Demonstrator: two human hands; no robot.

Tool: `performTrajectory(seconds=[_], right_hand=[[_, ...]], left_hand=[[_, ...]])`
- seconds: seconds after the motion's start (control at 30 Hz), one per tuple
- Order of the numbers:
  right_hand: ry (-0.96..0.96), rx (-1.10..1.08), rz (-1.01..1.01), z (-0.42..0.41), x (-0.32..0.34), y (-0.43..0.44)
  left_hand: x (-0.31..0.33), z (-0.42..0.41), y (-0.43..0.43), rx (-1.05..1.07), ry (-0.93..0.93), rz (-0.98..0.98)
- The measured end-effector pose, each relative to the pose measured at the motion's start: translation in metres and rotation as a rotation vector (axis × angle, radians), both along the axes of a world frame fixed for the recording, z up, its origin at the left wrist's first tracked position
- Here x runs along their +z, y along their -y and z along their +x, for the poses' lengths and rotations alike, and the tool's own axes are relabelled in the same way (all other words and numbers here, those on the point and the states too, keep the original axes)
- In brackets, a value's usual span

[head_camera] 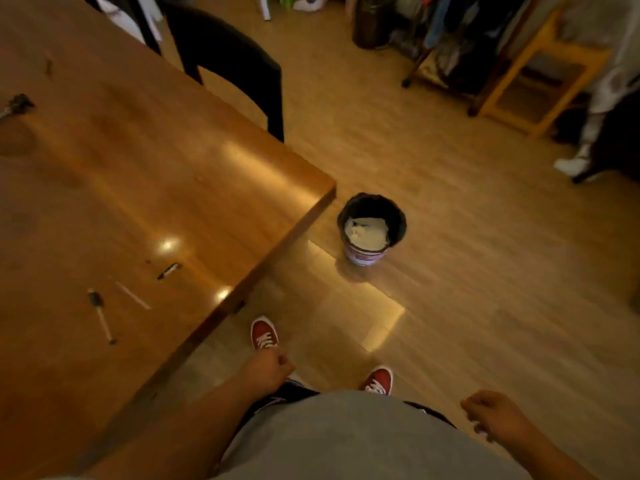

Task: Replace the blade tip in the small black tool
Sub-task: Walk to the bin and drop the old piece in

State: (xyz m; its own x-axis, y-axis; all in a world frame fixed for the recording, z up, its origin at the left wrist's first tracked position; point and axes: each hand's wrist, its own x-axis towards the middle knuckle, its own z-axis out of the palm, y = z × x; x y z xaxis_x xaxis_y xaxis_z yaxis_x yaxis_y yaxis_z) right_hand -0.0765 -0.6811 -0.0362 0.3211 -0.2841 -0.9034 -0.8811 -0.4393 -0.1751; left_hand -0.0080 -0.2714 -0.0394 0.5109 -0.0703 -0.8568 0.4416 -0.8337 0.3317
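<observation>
A small black tool (169, 270) lies on the wooden table (145, 174) near its right edge. Beside it are a thin pale stick (132, 295) and a black-handled tool with a silver shaft (101, 315). My left hand (270, 370) hangs off the table's edge above the floor, fingers curled into a fist with nothing visible in it. My right hand (491, 415) is low at the right with curled fingers. A small pale glint shows at its fingertips, too blurred to identify.
A black-lined bin (372, 226) with pale waste stands on the wooden floor just past the table corner. A black chair (239, 64) is tucked at the table's far side. A clothes rack (450, 36) and a wooden shelf (540, 74) stand at the back right. A dark object (15, 105) lies far left on the table.
</observation>
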Motion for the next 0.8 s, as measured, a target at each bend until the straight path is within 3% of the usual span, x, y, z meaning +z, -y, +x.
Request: performTrajectory(seconds=[0.13, 0.33, 0.57, 0.8], right_hand=[[-0.013, -0.123, -0.021, -0.036, 0.004, 0.057], [0.003, -0.222, 0.0, -0.032, -0.002, 0.103], [0.173, -0.202, 0.014, 0.064, -0.015, 0.165], [0.219, -0.204, -0.01, 0.188, -0.006, 0.25]], left_hand=[[0.006, 0.013, 0.053, 0.033, 0.049, 0.013], [0.01, 0.056, 0.119, -0.115, 0.128, 0.084], [-0.006, 0.116, 0.183, -0.189, -0.004, 0.1], [-0.028, 0.221, 0.265, -0.287, -0.056, 0.088]])
